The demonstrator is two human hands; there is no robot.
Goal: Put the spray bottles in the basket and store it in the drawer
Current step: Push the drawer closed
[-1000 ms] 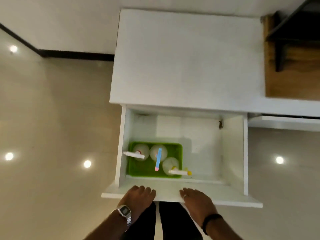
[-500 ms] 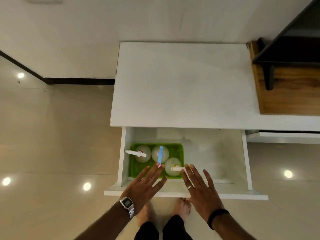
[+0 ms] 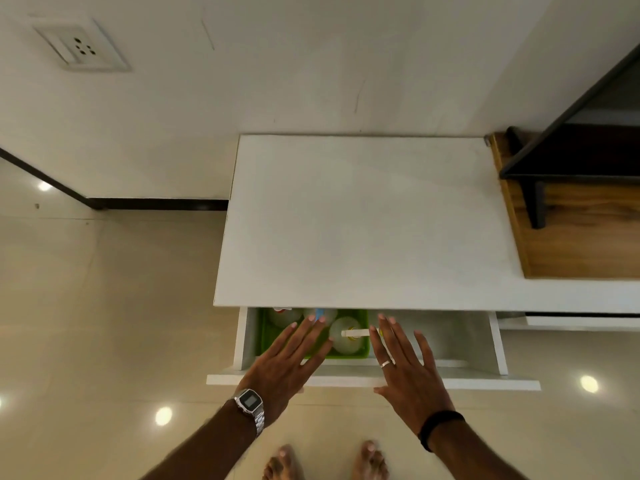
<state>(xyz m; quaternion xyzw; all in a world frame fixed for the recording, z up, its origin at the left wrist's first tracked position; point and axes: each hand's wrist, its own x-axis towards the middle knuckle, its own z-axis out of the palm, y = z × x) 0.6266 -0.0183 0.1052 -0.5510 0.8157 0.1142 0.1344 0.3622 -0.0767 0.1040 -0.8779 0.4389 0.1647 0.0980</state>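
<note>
Closing step. The green basket [image 3: 349,353] with 3 spray bottles [image 3: 346,337] sits in the half-open drawer [image 3: 450,382]. Left hand [image 3: 287,365] and right hand [image 3: 405,372] are spread flat, holding nothing, over its front. Next: an even push inward.

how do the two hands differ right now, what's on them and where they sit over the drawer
The left hand has a silver digital watch on its wrist; the right hand has a black band there and a ring on one finger. The left hand lies over the green basket, while the right lies beside it, over the bare part of the drawer. Both are open and flat, fingers spread, holding nothing.
</note>
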